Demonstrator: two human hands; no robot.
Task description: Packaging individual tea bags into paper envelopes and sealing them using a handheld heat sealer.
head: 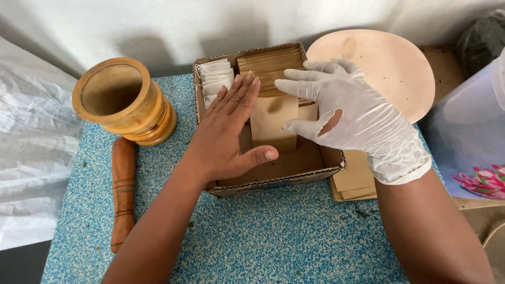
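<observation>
Both hands are over the box [273, 176], an open cardboard tray on the blue speckled table [263, 236]. The left hand [229, 131] is bare, fingers flat and together, palm pressing into the left part of the box, thumb spread wide toward the front wall; it grips nothing. The right hand [357, 118] wears a white glove torn at the palm, fingers spread loosely over the brown packets [271, 66] stacked upright at the back; its thumb touches the edge of one brown packet [273, 123] that stands or leans forward in the middle, between the two hands. Cannot tell whether that packet is pinched or only steadied. White packets [215, 79] stand in the back left corner of the box. More brown packets [355, 181] lie flat outside, just beside the box's right wall and partly under it. A wooden mortar [123, 100] and pestle [123, 192] sit to the left, well apart; a round pale board [389, 68] is behind the right hand. Risks, as judgement: the loose packet could tip flat if either hand lifts, since nothing clamps it; the stacked row may fan forward; the torn glove could snag a packet edge; a push on the box's left side might slide it over the flat packets.
</observation>
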